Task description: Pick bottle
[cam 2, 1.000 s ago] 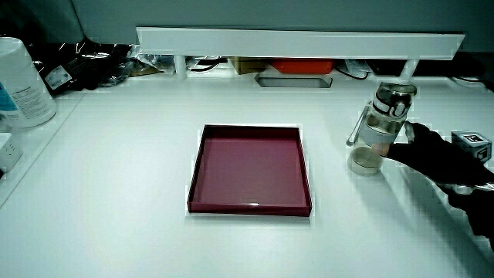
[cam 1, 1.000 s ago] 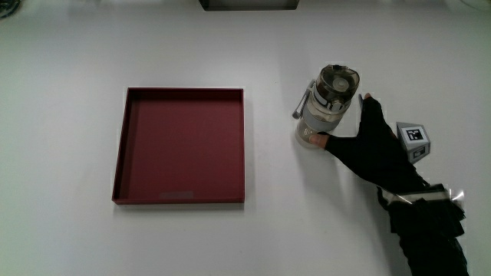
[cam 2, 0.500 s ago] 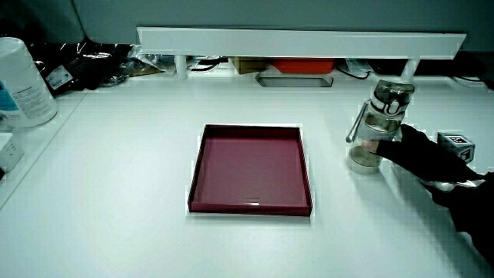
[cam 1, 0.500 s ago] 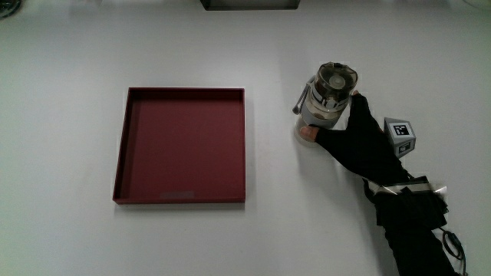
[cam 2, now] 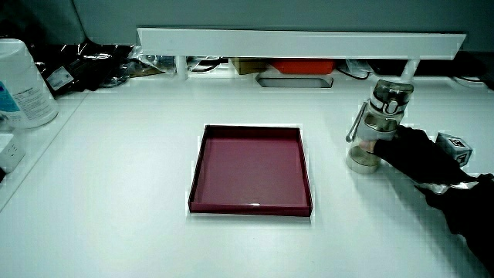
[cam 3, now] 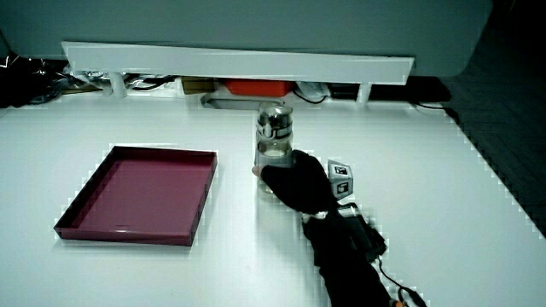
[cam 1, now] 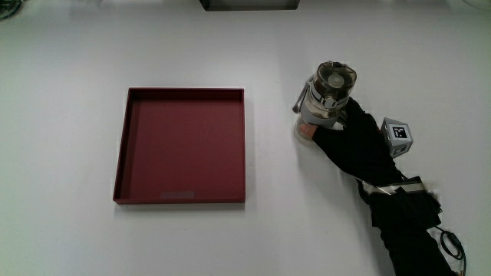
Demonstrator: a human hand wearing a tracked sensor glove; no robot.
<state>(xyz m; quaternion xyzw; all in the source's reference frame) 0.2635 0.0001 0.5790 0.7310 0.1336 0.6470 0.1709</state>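
A clear bottle [cam 1: 330, 93] with a grey lid and a side strap stands upright on the white table, beside the dark red tray [cam 1: 180, 146]. The gloved hand [cam 1: 347, 139] reaches in from the person's side and wraps around the bottle's lower body, with the thumb tip showing at its base. Both side views show the bottle [cam 2: 383, 112] [cam 3: 274, 136] with the hand [cam 2: 403, 147] [cam 3: 295, 184] closed round it. The bottle's base rests on the table. The patterned cube [cam 1: 397, 136] sits on the back of the hand.
The shallow square tray [cam 2: 251, 166] [cam 3: 136, 192] holds nothing. A low white partition [cam 2: 301, 40] runs along the table's edge farthest from the person, with an orange box [cam 2: 301, 66] under it. A large white container [cam 2: 19, 81] and dark clutter stand near that edge.
The hand slid forward along the table and closed its fingers around the bottle's lower body. The bottle stayed in place and upright.
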